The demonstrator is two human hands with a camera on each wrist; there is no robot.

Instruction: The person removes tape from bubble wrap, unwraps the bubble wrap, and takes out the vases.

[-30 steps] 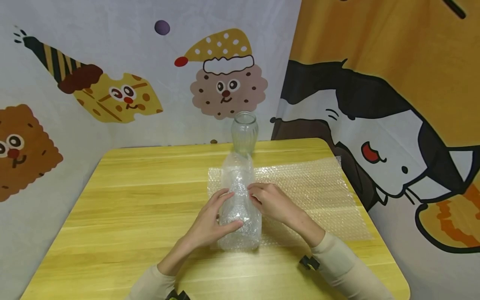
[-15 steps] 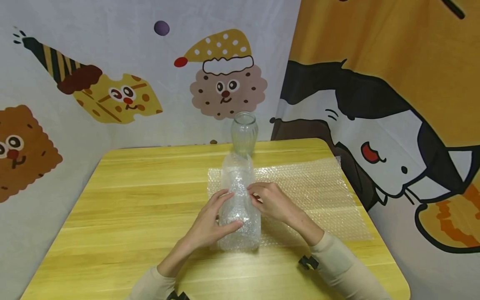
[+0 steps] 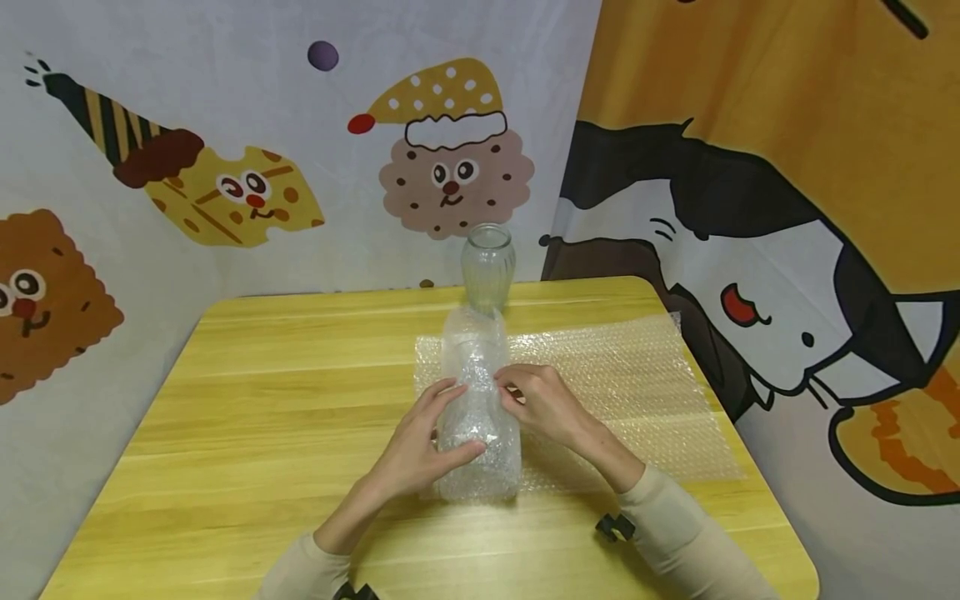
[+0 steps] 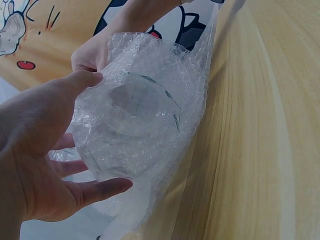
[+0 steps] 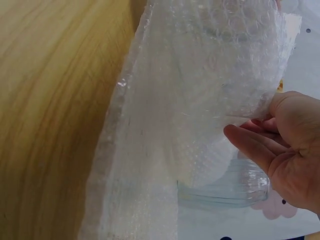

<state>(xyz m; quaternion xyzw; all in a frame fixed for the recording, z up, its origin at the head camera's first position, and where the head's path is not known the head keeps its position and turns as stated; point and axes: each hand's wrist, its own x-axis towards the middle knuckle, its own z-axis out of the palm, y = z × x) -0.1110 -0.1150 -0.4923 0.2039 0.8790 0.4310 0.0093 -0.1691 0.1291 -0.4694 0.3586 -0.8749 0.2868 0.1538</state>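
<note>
A glass item bundled in bubble wrap [image 3: 480, 475] lies on the table, with a round glass end showing through the layers in the left wrist view. My left hand [image 3: 411, 450] holds the bundle from its left side, thumb over the near part and fingers spread along the far part. On the opposite side, my right hand [image 3: 546, 406] pinches an edge of the wrap between thumb and fingers, as the right wrist view shows. A flat bubble wrap sheet [image 3: 615, 392] extends under the bundle and off to the right.
A clear ribbed glass vase [image 3: 488, 267] stands upright just beyond the bundle, near the back edge of the wooden table [image 3: 262, 400]. Printed cartoon curtains [image 3: 285, 108] hang behind the table and along its right side.
</note>
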